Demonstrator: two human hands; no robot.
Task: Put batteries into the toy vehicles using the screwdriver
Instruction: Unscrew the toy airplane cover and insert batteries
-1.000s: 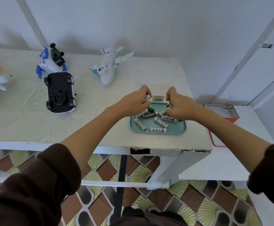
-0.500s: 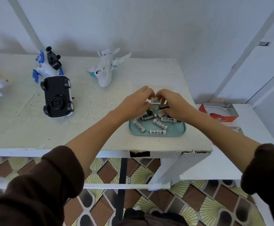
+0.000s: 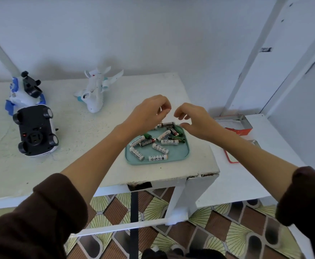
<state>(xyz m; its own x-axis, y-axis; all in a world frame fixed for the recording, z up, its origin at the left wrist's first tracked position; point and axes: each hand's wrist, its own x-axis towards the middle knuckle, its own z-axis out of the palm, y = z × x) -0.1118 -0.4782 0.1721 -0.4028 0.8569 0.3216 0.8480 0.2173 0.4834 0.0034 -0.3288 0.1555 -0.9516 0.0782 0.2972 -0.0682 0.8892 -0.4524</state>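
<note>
A teal tray (image 3: 184, 157) near the table's right front corner holds several loose batteries (image 3: 159, 148), white, black and green. Above the tray's far edge, my left hand (image 3: 149, 114) has its fingers curled and pinches a white battery that is mostly hidden. My right hand (image 3: 194, 120) hovers beside it with loosely curled fingers and nothing in it. A dark battery (image 3: 167, 124) lies on the tray's far rim below both hands. A toy car (image 3: 35, 129) lies upside down at the left, black underside up.
A white toy plane (image 3: 96, 92) and a blue-and-white toy (image 3: 24, 92) stand at the back of the white table (image 3: 78, 146). A red metal tin (image 3: 235, 126) sits on a lower white surface to the right. Patterned floor shows below.
Both hands have lifted a little above the tray. My right hand has let go of the dark battery, which now lies on the tray's far rim. The view has shifted.
</note>
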